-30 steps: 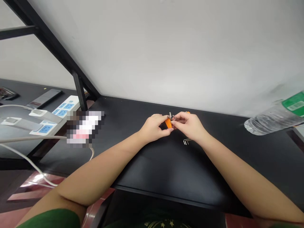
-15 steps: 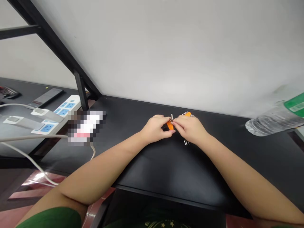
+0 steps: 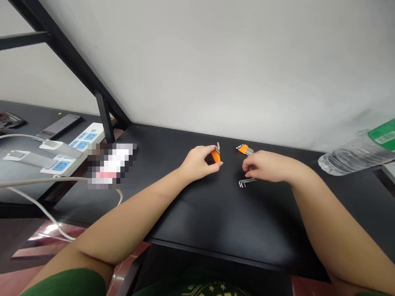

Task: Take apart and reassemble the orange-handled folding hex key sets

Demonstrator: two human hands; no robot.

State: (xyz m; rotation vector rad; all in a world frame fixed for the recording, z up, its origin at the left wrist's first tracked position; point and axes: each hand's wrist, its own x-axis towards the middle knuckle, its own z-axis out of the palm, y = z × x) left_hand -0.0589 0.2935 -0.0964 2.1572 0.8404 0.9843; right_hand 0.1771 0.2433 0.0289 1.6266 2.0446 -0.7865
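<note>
My left hand (image 3: 200, 163) is closed round a small orange hex-key holder (image 3: 216, 156) with a metal key standing up from it. My right hand (image 3: 267, 165) hovers just above the black table (image 3: 216, 213), its fingers curled loosely near the loose metal hex keys (image 3: 247, 182) lying there. I cannot see anything between those fingers. A second orange holder (image 3: 243, 149) with several keys fanned out lies at the back by the wall, just beyond my right hand.
A clear plastic bottle (image 3: 358, 152) with a green label lies at the right edge. To the left, a white power strip (image 3: 74, 150) with plugs and cables sits on a neighbouring table, behind a black slanted frame post (image 3: 103, 119). A blurred-out patch lies beside it.
My hands were joined at the orange holder. My right hand has pulled away to the right and down toward the loose keys, uncovering the second holder. The left hand keeps its holder.
</note>
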